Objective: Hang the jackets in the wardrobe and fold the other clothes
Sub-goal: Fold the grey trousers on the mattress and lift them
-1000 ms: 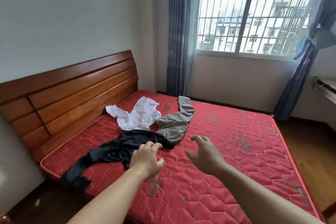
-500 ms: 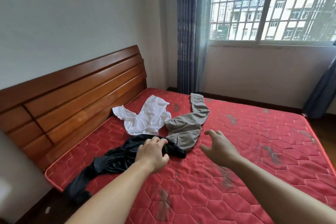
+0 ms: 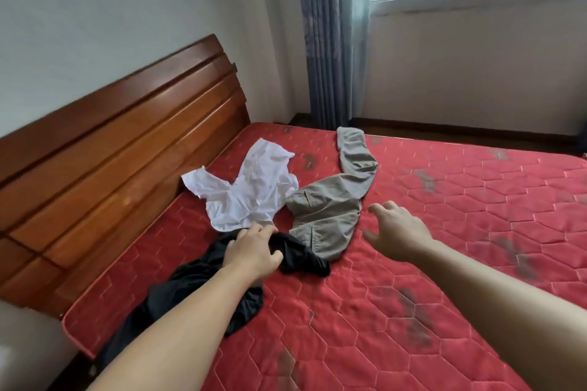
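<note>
Black garment (image 3: 295, 255) laid on red bed (image 3: 476, 232), touched by left hand (image 3: 254, 252), fingers bent, real grip cannot be told. Right hand (image 3: 397, 228) spread wide, nothing held, likely readied for grey trousers (image 3: 330, 209).

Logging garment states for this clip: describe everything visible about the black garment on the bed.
The black garment is a dark, slightly glossy, thin-looking fabric, crumpled and unfolded on the red quilted mattress. It runs from mid-bed towards the near left corner, where one end hangs over the edge. The left hand rests on its upper part, fingers curled into the cloth; the forearm hides its middle. Its far end overlaps the grey trousers and meets the white shirt. What kind of garment it is cannot be told.
</note>
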`<control>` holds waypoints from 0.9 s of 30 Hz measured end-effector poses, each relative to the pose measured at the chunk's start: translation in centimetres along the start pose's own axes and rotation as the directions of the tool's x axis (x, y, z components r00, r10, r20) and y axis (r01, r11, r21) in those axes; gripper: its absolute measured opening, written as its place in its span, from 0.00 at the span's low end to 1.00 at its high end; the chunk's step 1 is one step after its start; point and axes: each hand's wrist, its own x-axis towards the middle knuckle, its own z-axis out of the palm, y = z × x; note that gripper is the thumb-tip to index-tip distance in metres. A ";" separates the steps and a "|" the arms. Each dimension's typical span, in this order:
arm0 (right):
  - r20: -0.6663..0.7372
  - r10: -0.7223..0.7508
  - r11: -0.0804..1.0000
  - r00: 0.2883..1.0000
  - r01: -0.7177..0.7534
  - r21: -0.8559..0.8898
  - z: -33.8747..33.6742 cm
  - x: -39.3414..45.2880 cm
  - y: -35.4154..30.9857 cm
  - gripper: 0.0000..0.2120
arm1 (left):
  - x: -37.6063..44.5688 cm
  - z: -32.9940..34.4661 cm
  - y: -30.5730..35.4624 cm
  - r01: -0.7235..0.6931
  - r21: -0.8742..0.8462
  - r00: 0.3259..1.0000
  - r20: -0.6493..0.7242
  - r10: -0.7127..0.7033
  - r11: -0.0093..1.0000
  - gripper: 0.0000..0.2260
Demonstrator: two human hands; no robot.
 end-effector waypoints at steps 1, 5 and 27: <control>0.019 0.011 1.000 1.000 -0.011 -0.008 0.7 1.4 0.0 0.25 | 1.6 0.4 -0.3 0.002 -0.008 1.000 0.012 -0.002 1.000 0.24; 0.092 0.053 0.996 0.994 -0.046 -0.077 4.6 6.8 -0.1 0.25 | 8.6 2.9 -2.2 -0.005 -0.016 0.997 0.073 0.006 1.000 0.25; 0.331 0.101 0.968 0.938 -0.017 -0.249 42.5 36.7 3.1 0.38 | 43.2 37.6 -10.5 -0.087 -0.170 0.882 0.445 0.155 0.982 0.35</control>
